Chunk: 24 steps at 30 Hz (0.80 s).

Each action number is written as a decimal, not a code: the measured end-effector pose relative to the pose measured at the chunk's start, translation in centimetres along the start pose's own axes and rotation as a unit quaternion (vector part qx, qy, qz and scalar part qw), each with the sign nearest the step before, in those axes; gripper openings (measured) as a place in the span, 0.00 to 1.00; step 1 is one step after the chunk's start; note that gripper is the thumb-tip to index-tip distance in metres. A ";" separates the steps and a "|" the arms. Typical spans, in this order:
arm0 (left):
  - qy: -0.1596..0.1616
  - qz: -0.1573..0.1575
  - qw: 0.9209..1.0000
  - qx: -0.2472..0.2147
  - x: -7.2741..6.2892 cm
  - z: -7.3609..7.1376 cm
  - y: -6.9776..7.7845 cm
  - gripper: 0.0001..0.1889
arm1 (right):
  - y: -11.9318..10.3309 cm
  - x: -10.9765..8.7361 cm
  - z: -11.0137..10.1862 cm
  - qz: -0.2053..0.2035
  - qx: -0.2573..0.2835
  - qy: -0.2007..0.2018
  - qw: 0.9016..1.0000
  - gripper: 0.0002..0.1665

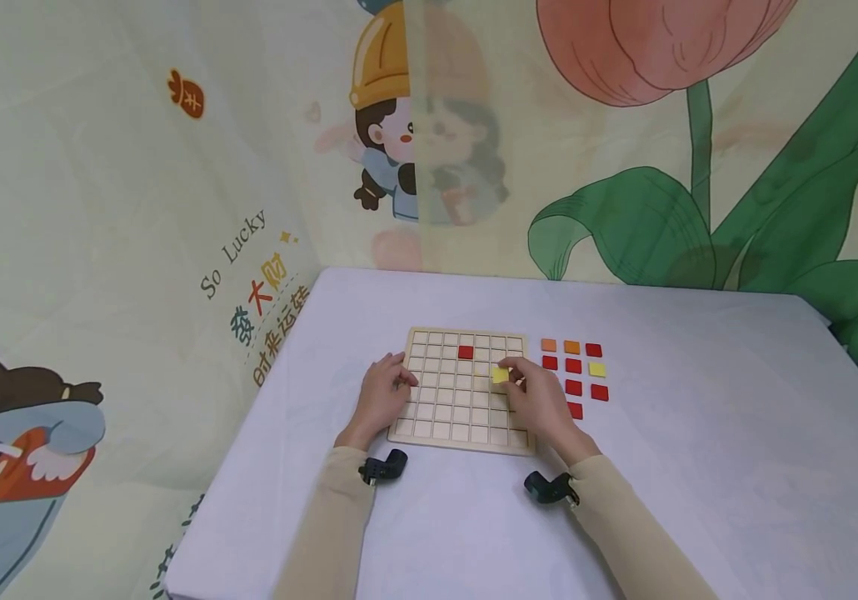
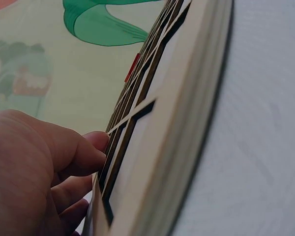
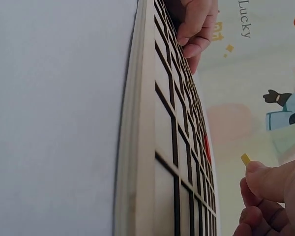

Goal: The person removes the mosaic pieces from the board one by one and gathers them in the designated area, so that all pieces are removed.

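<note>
A wooden grid board (image 1: 444, 400) with square cells lies on the table, and one red tile (image 1: 466, 352) sits in a cell near its far side. My right hand (image 1: 539, 402) pinches a yellow tile (image 1: 500, 375) between thumb and fingers over the right part of the board. In the right wrist view, the yellow tile (image 3: 245, 159) juts from the fingertips, raised above the grid. At the board's left edge rests my left hand (image 1: 384, 392), its fingers bent loosely over the rim. The left wrist view shows those fingertips (image 2: 99, 158) right at the frame.
To the right of the board, several loose tiles lie in rough columns: red ones (image 1: 574, 365), orange ones (image 1: 571, 347) and a yellow one (image 1: 597, 369). A white cloth covers the table (image 1: 699, 433). Printed curtains (image 1: 474, 242) hang behind and at the left.
</note>
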<state>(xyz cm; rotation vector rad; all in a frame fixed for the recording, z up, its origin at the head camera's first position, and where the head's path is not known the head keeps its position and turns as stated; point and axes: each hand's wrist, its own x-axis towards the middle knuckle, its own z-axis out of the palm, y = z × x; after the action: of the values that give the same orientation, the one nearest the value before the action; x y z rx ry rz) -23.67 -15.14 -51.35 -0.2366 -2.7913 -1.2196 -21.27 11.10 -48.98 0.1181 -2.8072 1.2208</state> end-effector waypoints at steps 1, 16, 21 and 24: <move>-0.001 -0.001 1.000 0.000 0.0 0.0 0.0 0.09 | 0.2 -0.2 -0.2 0.005 -0.002 0.000 1.000 0.20; 0.000 0.001 1.000 0.000 0.0 -0.1 0.1 0.09 | 4.1 -3.1 -3.4 0.025 -0.009 0.050 0.998 0.21; -0.003 -0.009 1.000 0.003 0.1 -0.2 0.2 0.09 | 5.4 -3.9 -4.2 0.039 -0.010 0.060 0.997 0.21; -0.009 -0.014 1.000 0.003 0.1 -0.2 0.2 0.09 | 6.1 -4.2 -4.6 0.052 -0.009 0.067 0.996 0.21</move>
<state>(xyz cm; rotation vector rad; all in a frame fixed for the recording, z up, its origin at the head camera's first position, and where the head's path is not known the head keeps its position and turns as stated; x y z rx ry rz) -23.74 -15.15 -51.02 -0.2109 -2.8219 -1.2207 -17.49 18.78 -50.67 -0.1077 -2.7361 1.1767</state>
